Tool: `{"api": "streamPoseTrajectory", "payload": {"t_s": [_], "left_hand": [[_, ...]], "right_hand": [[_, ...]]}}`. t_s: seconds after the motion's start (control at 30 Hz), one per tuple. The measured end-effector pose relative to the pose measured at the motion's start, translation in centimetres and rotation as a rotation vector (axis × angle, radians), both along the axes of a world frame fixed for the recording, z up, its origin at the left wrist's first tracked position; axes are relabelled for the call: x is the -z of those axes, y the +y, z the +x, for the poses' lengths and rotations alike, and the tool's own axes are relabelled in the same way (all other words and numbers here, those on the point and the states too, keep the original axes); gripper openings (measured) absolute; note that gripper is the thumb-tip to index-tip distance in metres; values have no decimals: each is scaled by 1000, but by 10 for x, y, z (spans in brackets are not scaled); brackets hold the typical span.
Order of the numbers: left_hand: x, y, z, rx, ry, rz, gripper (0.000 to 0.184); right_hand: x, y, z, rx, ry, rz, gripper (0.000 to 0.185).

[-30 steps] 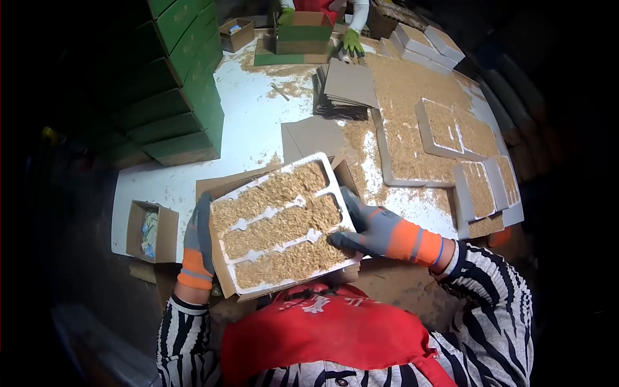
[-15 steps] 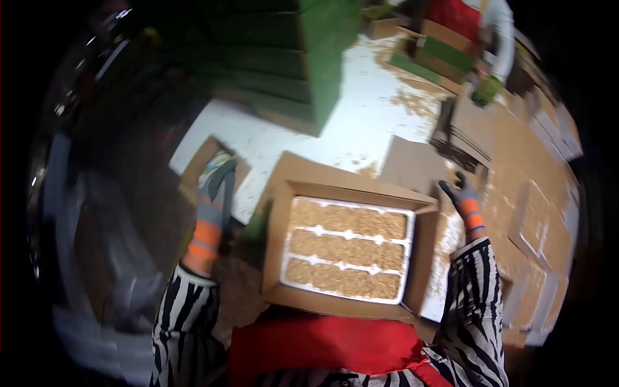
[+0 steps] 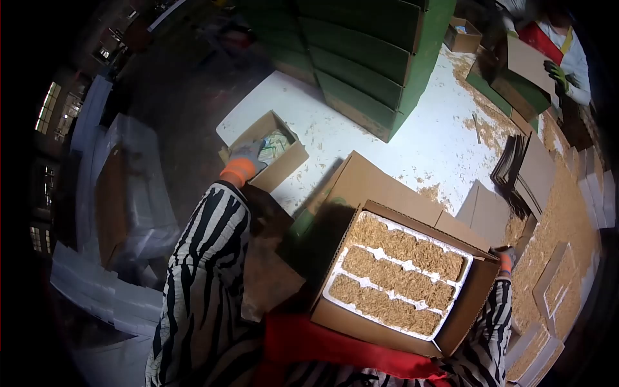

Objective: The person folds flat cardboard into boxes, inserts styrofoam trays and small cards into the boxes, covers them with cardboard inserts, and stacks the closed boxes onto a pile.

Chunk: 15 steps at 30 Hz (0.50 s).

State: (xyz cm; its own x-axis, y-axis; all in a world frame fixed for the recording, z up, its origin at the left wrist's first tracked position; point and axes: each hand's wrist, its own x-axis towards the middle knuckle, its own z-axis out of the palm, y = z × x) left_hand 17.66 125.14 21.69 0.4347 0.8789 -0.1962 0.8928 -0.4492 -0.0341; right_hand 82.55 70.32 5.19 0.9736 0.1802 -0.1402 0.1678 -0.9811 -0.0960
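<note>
My left hand (image 3: 246,160), in a grey glove with an orange cuff, reaches over the near wall of a small cardboard box (image 3: 289,166). Its thumb and fingers look apart at the edge of the pale printed packets (image 3: 276,146) inside; the fingertips are partly hidden. In front of me a larger open cardboard carton (image 3: 474,303) holds a white foam tray (image 3: 393,293) with rows filled with wood shavings (image 3: 396,274). My right hand (image 3: 505,255) is at the carton's right upper corner, mostly hidden behind the cardboard, so its grip does not show.
Tall stacked green boxes (image 3: 361,58) stand on the white table (image 3: 419,148). Flat cardboard pieces (image 3: 525,174) and scattered shavings lie to the right. A co-worker's gloved hand (image 3: 557,75) touches a green-sided carton (image 3: 519,84). Plastic-wrapped stacks (image 3: 138,187) stand at left.
My view has swung left. My left hand is now at the packets in the small box, whose inside shows clearly. My right hand has come down to the carton's right corner.
</note>
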Motion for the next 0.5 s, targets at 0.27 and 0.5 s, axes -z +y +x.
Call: {"api": "streamPoseTrajectory", "payload": {"t_s": [0.27, 0.5], "left_hand": [[23, 34, -7, -13, 93, -64, 52], [50, 35, -29, 220, -268, 306, 31]], "right_hand": [[2, -19, 1, -71, 316, 545, 57], [-146, -29, -36, 71, 470, 1304, 37]]}}
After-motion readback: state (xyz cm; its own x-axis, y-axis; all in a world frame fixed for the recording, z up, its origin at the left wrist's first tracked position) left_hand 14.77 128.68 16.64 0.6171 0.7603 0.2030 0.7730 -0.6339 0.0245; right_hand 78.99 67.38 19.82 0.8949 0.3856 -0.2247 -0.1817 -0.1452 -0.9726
